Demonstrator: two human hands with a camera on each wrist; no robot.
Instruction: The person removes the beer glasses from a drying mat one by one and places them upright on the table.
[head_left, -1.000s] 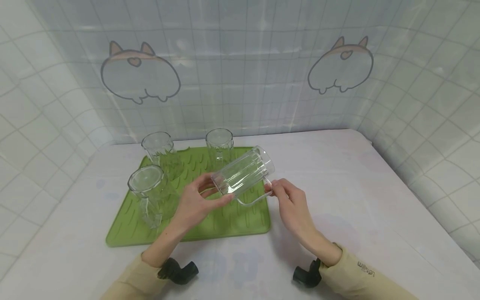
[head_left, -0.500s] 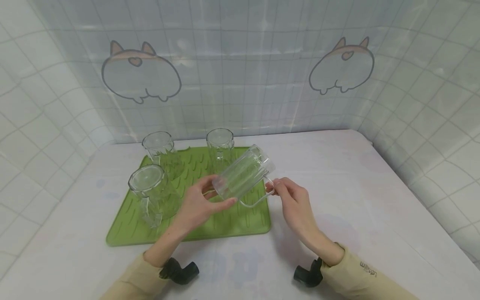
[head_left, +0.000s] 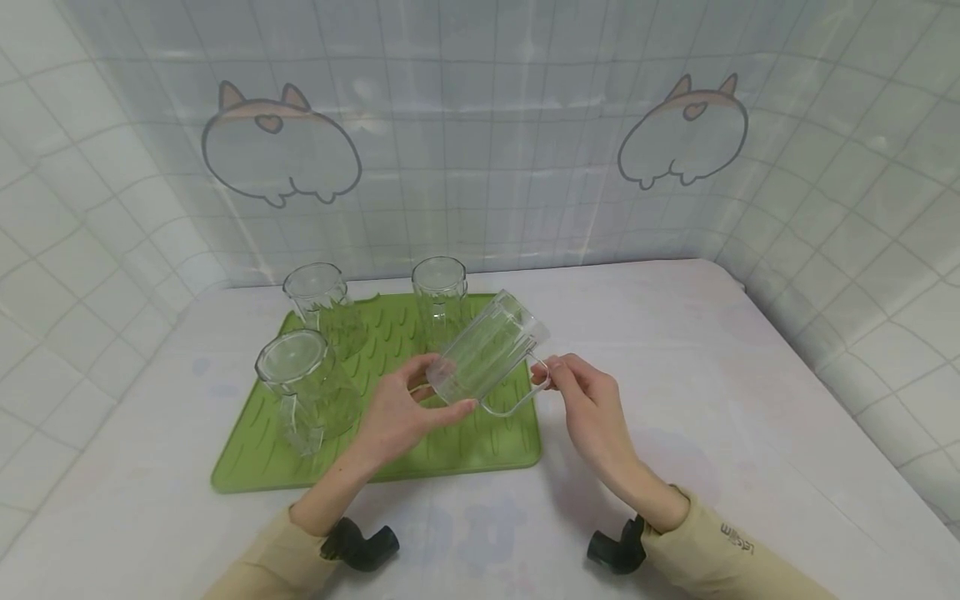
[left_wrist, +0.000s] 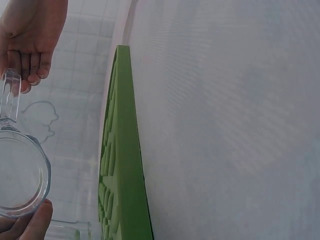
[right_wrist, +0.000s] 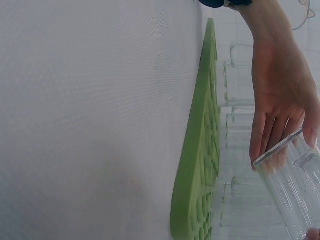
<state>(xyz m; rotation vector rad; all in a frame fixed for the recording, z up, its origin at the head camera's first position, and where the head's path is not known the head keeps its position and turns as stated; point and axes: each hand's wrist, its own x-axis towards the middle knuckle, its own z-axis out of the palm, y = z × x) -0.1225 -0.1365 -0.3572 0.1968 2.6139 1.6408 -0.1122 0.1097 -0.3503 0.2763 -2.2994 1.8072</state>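
Note:
A clear glass mug [head_left: 487, 350] is held tilted above the green ridged mat [head_left: 465, 450], its upper end leaning to the far right. My left hand [head_left: 397, 412] grips its lower left end, thumb on the near side and fingers on the far side. At the handle, my right hand [head_left: 594, 408] pinches the glass between thumb and fingers. The left wrist view shows the mug's round end [left_wrist: 22, 172] face on. In the right wrist view the left hand [right_wrist: 280, 95] cups that end.
Three more glass mugs stand on the mat: one at the back left [head_left: 315, 283], one at the front left [head_left: 296, 362] and one at the back middle [head_left: 440, 287]. A tile-patterned sheet [head_left: 480, 167] rises behind the white table [head_left: 675, 333].
The held mug has tipped slightly more upright. Both hands have shifted a little to the right with it. The standing mugs and the mat stay put.

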